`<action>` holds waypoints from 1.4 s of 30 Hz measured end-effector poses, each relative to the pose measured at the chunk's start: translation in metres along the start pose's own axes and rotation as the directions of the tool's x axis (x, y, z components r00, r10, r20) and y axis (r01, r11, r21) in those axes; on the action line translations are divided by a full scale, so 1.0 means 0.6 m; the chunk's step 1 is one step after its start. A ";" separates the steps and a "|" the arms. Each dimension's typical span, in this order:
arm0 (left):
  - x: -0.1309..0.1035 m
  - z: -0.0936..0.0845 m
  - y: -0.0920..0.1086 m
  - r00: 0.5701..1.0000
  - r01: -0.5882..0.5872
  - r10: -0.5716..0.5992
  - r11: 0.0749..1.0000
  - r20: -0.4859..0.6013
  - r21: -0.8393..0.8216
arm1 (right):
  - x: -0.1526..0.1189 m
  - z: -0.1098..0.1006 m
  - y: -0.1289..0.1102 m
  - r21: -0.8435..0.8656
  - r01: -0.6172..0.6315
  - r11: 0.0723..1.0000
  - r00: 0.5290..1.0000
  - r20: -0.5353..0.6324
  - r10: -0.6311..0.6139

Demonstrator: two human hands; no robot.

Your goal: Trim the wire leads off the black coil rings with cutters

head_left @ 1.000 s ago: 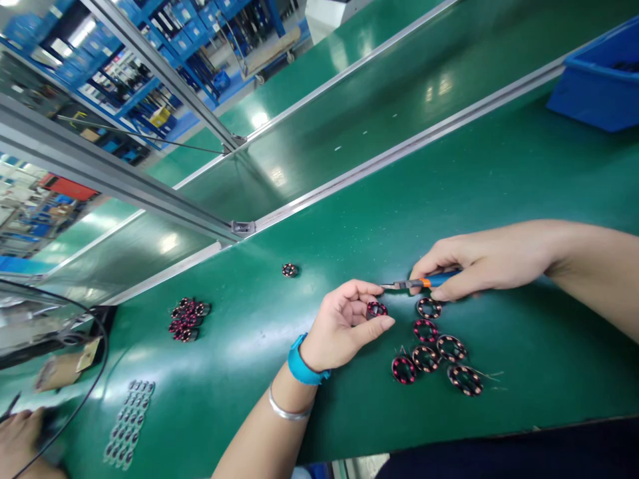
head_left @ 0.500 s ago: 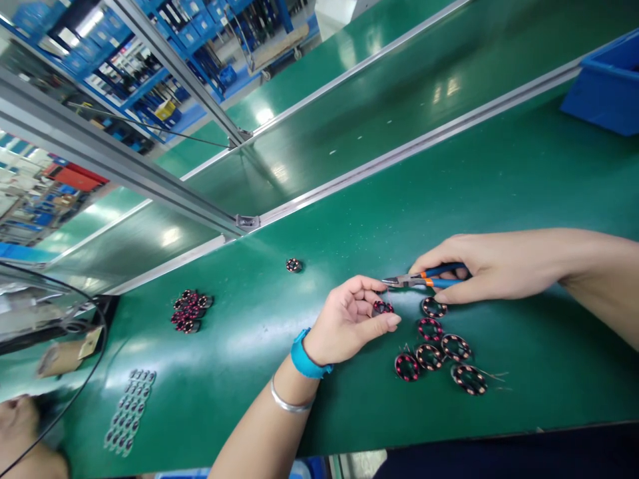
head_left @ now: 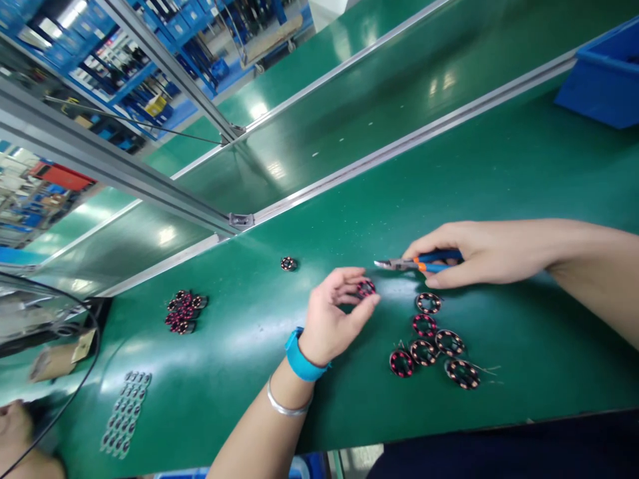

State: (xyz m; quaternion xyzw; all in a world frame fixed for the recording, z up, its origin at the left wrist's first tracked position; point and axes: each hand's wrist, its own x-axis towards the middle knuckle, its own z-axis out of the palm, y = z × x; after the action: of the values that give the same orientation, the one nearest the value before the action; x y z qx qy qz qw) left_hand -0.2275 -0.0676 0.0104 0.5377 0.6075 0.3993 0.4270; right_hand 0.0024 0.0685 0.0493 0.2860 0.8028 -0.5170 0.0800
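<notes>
Between thumb and fingers, my left hand (head_left: 339, 309) holds a small ring-shaped motor stator (head_left: 366, 288) with dark red windings. My right hand (head_left: 462, 256) is wrapped around the blue and orange handles of a pair of pliers (head_left: 399, 264). The pliers' jaws point left, slightly above and apart from the held stator. Just below my right hand lies a copper-wound stator (head_left: 428, 303). Several more stators lie in a group beneath it, among them a red-wound one (head_left: 402, 363) and one with loose wire ends (head_left: 462, 374).
A lone stator (head_left: 288, 264) and a cluster of stators (head_left: 184, 311) lie to the left on the green table (head_left: 239, 399). A sheet of small round parts (head_left: 126, 414) is nearer the front. Another person's hand (head_left: 17, 432) shows at far left. A blue bin (head_left: 594, 93) stands at the right.
The pliers have come away from the stator in my left hand. My left hand has shifted slightly left and up, turning the stator's face more toward view.
</notes>
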 end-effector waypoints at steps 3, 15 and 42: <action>0.011 -0.029 -0.015 0.953 -0.112 0.225 0.884 -0.204 0.454 | 0.006 -0.010 0.014 0.073 0.003 0.997 0.993 -0.119 0.006; 0.035 0.064 0.025 0.789 -0.527 0.396 0.830 0.469 0.185 | 0.007 -0.016 0.031 0.386 0.051 0.921 0.967 -0.251 0.051; 0.028 0.037 0.012 0.986 0.095 -0.131 0.952 -0.106 -0.291 | -0.006 -0.012 0.037 0.577 -0.071 0.814 0.969 -0.152 0.193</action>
State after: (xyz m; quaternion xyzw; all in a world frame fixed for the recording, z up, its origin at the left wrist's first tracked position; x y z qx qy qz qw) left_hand -0.2050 -0.0493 0.0085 0.4091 0.5990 0.4900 0.4835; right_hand 0.0183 0.0801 0.0368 0.4034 0.5948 -0.6931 -0.0553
